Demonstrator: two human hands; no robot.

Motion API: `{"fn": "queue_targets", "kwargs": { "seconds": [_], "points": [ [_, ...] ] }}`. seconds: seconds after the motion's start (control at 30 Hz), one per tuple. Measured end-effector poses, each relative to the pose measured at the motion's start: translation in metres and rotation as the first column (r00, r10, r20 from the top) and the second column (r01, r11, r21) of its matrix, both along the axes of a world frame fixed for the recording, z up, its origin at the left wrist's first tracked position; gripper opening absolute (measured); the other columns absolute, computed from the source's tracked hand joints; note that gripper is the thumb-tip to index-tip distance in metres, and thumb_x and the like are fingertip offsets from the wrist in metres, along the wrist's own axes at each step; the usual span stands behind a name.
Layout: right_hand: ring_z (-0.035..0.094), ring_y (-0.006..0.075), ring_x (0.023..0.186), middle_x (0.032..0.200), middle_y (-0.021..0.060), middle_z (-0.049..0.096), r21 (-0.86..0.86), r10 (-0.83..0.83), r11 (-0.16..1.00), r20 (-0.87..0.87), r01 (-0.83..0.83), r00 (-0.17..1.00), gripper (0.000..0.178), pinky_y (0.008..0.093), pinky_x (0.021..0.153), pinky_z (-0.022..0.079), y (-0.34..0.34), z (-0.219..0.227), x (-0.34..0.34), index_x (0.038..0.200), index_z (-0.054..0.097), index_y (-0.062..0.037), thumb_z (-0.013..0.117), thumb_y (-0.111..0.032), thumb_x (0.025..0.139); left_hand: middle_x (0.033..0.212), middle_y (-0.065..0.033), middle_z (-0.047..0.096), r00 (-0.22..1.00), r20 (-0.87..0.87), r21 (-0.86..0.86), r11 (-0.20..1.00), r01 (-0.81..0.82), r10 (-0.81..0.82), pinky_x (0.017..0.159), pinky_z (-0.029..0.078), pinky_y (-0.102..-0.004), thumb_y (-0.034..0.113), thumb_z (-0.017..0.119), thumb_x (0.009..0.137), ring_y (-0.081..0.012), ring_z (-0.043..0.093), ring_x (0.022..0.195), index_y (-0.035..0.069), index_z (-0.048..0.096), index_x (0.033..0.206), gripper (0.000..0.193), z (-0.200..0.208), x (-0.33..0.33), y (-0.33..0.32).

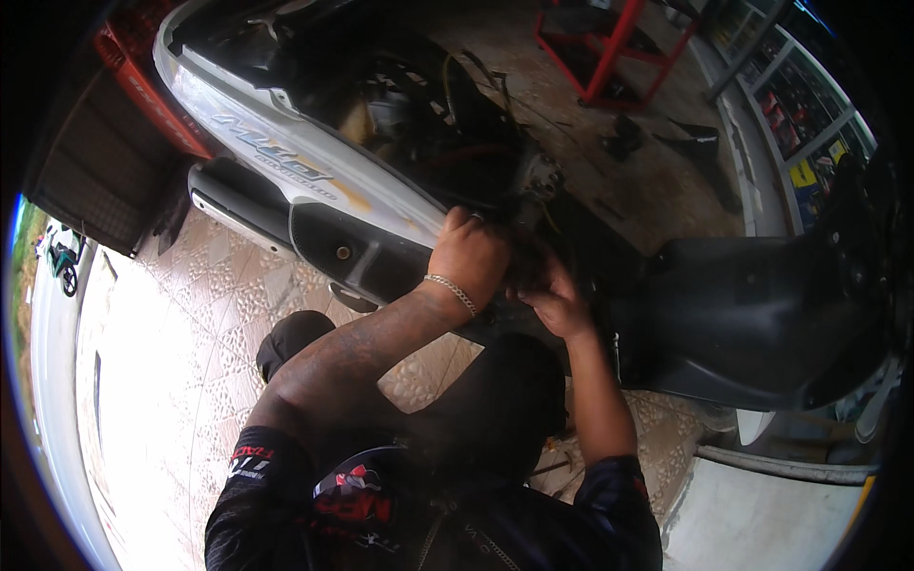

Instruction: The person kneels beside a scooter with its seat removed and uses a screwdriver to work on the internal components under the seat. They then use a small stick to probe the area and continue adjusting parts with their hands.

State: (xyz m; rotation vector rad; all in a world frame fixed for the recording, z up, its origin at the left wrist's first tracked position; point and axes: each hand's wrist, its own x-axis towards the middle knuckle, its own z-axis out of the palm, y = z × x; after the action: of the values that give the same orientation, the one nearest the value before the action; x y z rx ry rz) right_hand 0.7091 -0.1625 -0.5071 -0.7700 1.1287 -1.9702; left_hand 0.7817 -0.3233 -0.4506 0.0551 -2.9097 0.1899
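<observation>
Near the centre of the frame, the left hand (pixel 469 255), a chain bracelet (pixel 451 292) on its wrist, is curled knuckles-up against the scooter (pixel 314 162) where the white side panel (pixel 286 143) meets the dark open frame; what it grips is hidden. Just right, the right hand (pixel 552 297) reaches into the same shadowed gap, fingers bent, its hold impossible to tell. The black front fairing (pixel 762 314) fills the right side.

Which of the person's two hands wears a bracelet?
The left hand, the one resting on the scooter's body by the silver side panel. A silver chain bracelet circles its wrist. The right hand, lower and nearer the black seat, has a bare wrist.
</observation>
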Motion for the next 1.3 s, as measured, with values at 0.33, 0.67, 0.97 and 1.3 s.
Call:
{"fn": "queue_targets", "kwargs": {
  "seconds": [0.33, 0.67, 0.97, 1.3],
  "points": [
    [0.067, 0.0212, 0.084, 0.099, 0.0096, 0.067, -0.086, -0.418, 0.796, -0.795, 0.599, 0.44, 0.05, 0.0337, 0.075, 0.055, -0.006, 0.005, -0.012, 0.131, 0.053, -0.0047, 0.075, -0.008, 0.086, 0.087, -0.0037, 0.068, 1.0, -0.017, 0.014, 1.0, -0.005, 0.005, 0.09, 0.04, -0.0359, 0.015, 0.062, 0.08, -0.0199, 0.065, 0.088, 0.012, 0.067, 0.084, 0.007, 0.0, 0.0, -0.001],
    [0.064, 0.0131, 0.075, 0.093, 0.0054, 0.066, 0.284, -0.27, 0.933, 0.151, 0.22, 0.951, 0.039, 0.0292, 0.067, 0.052, -0.012, -0.028, -0.019, 0.129, 0.056, -0.0061, 0.069, -0.016, 0.094, 0.084, -0.0019, 0.069, 0.999, -0.053, -0.018, 1.0, -0.008, 0.007, 0.086, 0.04, -0.0339, 0.013, 0.061, 0.081, -0.0175, 0.066, 0.086, 0.016, 0.069, 0.082, 0.009, -0.003, -0.001, 0.0],
    [0.063, 0.0307, 0.09, 0.109, 0.0134, 0.055, -0.041, 0.027, 0.779, -0.995, 0.626, -0.099, 0.044, 0.0422, 0.076, 0.053, 0.009, 0.024, -0.04, 0.126, 0.064, -0.0132, 0.076, -0.025, 0.086, 0.091, -0.0043, 0.068, 1.0, -0.031, 0.063, 0.998, -0.001, 0.003, 0.093, 0.039, -0.0379, 0.02, 0.068, 0.077, -0.0202, 0.065, 0.09, 0.012, 0.066, 0.089, 0.015, -0.006, -0.002, -0.001],
    [0.049, 0.0099, 0.046, 0.067, 0.0006, 0.057, 0.499, -0.176, 0.853, 0.55, -0.152, 0.816, 0.031, 0.0221, 0.039, 0.034, -0.016, 0.001, -0.028, 0.088, 0.06, -0.0112, 0.061, -0.041, 0.096, 0.089, -0.0052, 0.068, 1.0, -0.007, 0.018, 1.0, -0.017, 0.017, 0.092, 0.04, -0.0366, 0.014, 0.062, 0.079, -0.0201, 0.065, 0.09, 0.012, 0.066, 0.087, 0.009, -0.003, -0.003, 0.001]
  ]
}}
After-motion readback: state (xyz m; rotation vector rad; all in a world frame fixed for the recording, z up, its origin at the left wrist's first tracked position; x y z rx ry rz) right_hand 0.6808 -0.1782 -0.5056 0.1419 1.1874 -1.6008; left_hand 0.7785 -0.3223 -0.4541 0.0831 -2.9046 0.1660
